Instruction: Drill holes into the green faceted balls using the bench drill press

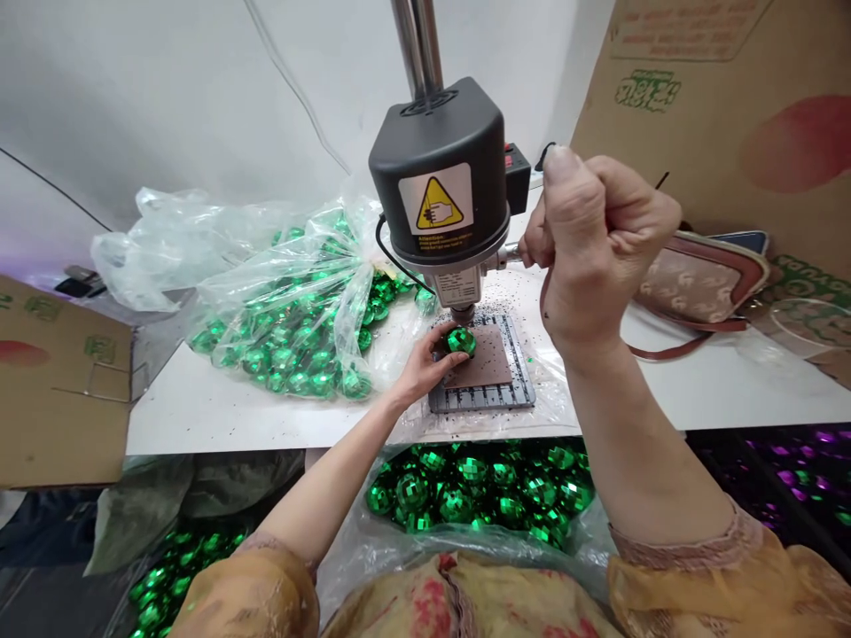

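Bench (192, 416): white
Drill-press sticker (435, 199): "Attention"
My left hand (429, 363): pinching faceted green ball (461, 341)
My right hand (591, 244): clenched on lever (511, 253)

Loose orange-yellow sleeves (249, 598), pinkish-brown textured cuff trim (688, 547), yellowish-tan garment front (495, 602) with red patches, left hand (429, 363) and right hand (591, 252) bare.

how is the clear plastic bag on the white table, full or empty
At least partly full: many faceted green balls show through the clear plastic bag.
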A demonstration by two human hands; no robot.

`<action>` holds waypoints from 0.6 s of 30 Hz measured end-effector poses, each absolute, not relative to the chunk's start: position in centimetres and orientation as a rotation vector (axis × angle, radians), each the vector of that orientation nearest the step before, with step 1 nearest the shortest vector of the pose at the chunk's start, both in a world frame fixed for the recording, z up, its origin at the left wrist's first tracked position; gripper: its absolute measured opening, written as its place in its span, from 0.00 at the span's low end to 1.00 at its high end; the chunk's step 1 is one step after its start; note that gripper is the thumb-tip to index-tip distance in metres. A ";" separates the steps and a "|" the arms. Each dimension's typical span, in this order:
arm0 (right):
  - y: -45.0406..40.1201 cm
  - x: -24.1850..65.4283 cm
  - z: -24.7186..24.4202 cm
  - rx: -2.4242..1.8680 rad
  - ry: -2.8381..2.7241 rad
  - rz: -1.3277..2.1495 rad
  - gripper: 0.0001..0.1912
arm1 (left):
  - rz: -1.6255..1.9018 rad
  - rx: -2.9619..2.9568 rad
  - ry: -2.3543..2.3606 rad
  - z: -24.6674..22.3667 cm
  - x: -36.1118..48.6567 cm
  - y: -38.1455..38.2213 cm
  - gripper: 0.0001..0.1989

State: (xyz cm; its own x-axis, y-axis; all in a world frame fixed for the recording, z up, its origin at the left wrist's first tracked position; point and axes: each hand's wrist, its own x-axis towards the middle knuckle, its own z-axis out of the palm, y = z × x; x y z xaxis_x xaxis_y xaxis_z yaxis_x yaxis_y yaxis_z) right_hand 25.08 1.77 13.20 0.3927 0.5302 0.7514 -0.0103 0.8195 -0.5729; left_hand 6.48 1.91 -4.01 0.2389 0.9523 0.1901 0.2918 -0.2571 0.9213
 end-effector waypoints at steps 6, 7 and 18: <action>1.5 25.1 13.1 -0.538 -1.128 0.364 0.26 | 1.082 1.762 1.204 -4.6 7.8 1.7 0.32; 1.5 25.1 13.1 -0.551 -1.129 0.366 0.26 | 1.090 1.764 1.198 -4.7 8.1 1.6 0.31; 1.3 24.9 11.9 -0.509 -1.097 0.328 0.26 | 1.156 1.717 1.119 -5.8 8.9 0.9 0.31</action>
